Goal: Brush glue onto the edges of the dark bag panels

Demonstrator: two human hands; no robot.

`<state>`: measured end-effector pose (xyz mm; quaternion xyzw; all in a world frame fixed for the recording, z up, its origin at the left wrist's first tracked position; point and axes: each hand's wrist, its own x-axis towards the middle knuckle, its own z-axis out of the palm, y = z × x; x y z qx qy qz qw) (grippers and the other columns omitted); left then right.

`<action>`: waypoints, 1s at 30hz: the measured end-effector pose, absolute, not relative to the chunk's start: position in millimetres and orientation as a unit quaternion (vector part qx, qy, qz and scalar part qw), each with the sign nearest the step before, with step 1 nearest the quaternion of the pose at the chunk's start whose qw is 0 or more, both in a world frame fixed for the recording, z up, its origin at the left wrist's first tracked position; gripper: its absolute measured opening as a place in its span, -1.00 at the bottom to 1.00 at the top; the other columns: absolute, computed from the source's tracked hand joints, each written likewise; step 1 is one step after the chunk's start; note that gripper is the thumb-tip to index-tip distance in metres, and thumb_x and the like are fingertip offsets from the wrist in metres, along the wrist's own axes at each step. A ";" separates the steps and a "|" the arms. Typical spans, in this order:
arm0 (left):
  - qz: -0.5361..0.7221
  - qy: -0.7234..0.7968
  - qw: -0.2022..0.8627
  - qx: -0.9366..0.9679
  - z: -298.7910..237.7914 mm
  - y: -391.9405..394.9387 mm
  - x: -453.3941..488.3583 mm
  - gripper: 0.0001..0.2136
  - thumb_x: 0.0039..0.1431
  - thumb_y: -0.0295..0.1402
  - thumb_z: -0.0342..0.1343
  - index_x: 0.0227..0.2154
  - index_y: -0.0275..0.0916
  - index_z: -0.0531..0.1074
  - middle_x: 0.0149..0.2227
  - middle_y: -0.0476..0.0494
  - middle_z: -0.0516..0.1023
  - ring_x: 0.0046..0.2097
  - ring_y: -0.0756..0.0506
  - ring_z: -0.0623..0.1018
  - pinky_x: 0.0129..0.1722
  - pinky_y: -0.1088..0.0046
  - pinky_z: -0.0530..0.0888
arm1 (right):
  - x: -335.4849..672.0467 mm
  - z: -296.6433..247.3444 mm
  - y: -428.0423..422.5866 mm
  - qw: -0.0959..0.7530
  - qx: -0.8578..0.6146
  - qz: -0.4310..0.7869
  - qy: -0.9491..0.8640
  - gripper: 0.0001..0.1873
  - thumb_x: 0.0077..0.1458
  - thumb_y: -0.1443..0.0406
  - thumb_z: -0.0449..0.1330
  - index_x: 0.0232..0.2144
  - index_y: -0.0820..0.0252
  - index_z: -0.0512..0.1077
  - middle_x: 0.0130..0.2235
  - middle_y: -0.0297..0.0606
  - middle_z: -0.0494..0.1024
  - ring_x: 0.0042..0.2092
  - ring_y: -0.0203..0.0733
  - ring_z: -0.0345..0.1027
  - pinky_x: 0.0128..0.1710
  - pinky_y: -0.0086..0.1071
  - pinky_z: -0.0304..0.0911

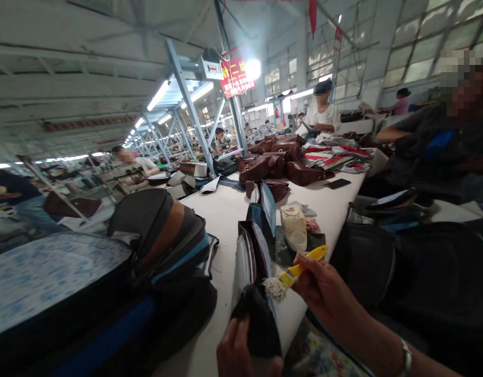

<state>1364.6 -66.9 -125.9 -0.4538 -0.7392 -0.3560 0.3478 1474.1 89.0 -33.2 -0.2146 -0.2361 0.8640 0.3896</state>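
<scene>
My right hand (317,280) is closed around the yellow handle of a paintbrush (298,269). The brush's pale, clumped bristles hang just right of an open black bag piece (260,324) with light lining showing inside. At the bottom of the view, my left hand (237,348) grips the near end of that bag piece, fingers over its dark edge. Beyond the brush, a glue-stained plastic container (293,225) stands on a dark smeared board (282,248). A blue-lined bag piece (262,207) lies just past the black one.
Stacked dark backpacks (158,230) crowd the left side. Brown leather bags (268,159) are heaped farther down the white table (202,201), with a phone (337,183) near its right edge. More black bags (417,262) lie at right, beside a seated co-worker (425,131).
</scene>
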 end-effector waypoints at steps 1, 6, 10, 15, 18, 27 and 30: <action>-0.342 -0.740 0.351 -0.460 -125.8 -62.7 1367.2 -0.38 0.18 0.14 -0.09 0.04 -0.33 0.30 -0.02 -0.46 0.44 0.00 -0.35 0.48 -0.07 0.05 0.46 | 1473.1 -34.5 87.0 0.390 -0.212 0.867 -0.225 -0.62 -0.13 0.15 0.45 -0.54 0.23 0.35 -0.73 -0.58 0.17 -0.66 -0.54 -0.10 -0.57 -0.59 0.08; -0.340 -0.777 0.319 -0.423 -115.9 -35.6 1366.3 -0.35 0.10 0.03 0.14 0.11 -0.36 0.31 0.03 -0.46 0.41 0.06 -0.38 0.44 0.00 0.00 0.43 | 1472.9 -29.2 84.6 0.406 -0.207 0.866 -0.206 -0.61 -0.15 0.11 0.46 -0.50 0.23 0.38 -0.70 -0.56 0.24 -0.67 -0.56 -0.09 -0.51 -0.57 0.20; -0.454 -0.763 0.202 -0.414 -103.4 -26.3 1348.5 -0.63 0.26 -0.20 0.03 0.08 -0.15 0.43 -0.05 -0.23 0.51 -0.02 -0.16 0.53 -0.06 0.32 0.51 | 1483.0 -16.1 95.6 0.471 -0.230 0.817 -0.241 -0.63 -0.21 0.15 0.50 -0.47 0.20 0.43 -0.59 -0.50 0.34 -0.57 -0.51 0.06 -0.48 -0.60 0.22; -0.539 -0.756 0.076 -0.363 -60.7 -31.3 1345.8 -0.62 0.20 -0.09 0.07 0.04 -0.03 0.47 0.03 -0.09 0.56 0.10 -0.19 0.49 0.16 0.27 0.40 | 1492.6 17.1 113.8 0.552 -0.175 0.693 -0.430 -0.82 0.02 0.17 0.37 -0.39 0.11 0.48 -0.47 -0.43 0.40 -0.47 -0.41 0.16 -0.51 -0.55 0.15; -0.575 -0.731 0.018 -0.367 -37.9 -32.9 1353.3 -0.63 0.12 -0.07 0.16 -0.02 -0.02 0.52 -0.05 -0.07 0.59 -0.03 -0.13 0.55 0.00 0.41 0.49 | 1488.5 40.0 114.3 0.584 -0.096 0.581 -0.558 -0.91 0.16 0.23 0.26 -0.38 0.09 0.48 -0.44 -0.41 0.40 -0.43 -0.38 0.21 -0.43 -0.49 0.21; -0.621 -0.720 -0.028 -0.309 -23.6 -32.4 1357.6 -0.56 -0.03 0.05 0.24 -0.17 -0.12 0.60 -0.16 -0.10 0.62 -0.10 -0.13 0.57 -0.14 0.49 0.53 | 1463.8 62.8 125.5 0.583 0.057 0.244 -0.773 -0.92 0.19 0.38 0.11 -0.37 0.14 0.32 -0.46 -0.38 0.43 -0.40 -0.29 0.31 -0.07 -0.17 0.33; -0.625 -0.719 -0.047 -0.299 -22.1 -33.4 1356.7 -0.55 -0.03 0.04 0.25 -0.15 -0.13 0.59 -0.13 -0.09 0.61 -0.11 -0.11 0.57 -0.16 0.51 0.53 | 1467.3 61.7 126.0 0.610 0.070 0.237 -0.753 -0.92 0.17 0.40 0.13 -0.33 0.13 0.30 -0.45 -0.39 0.43 -0.41 -0.30 0.31 -0.06 -0.18 0.34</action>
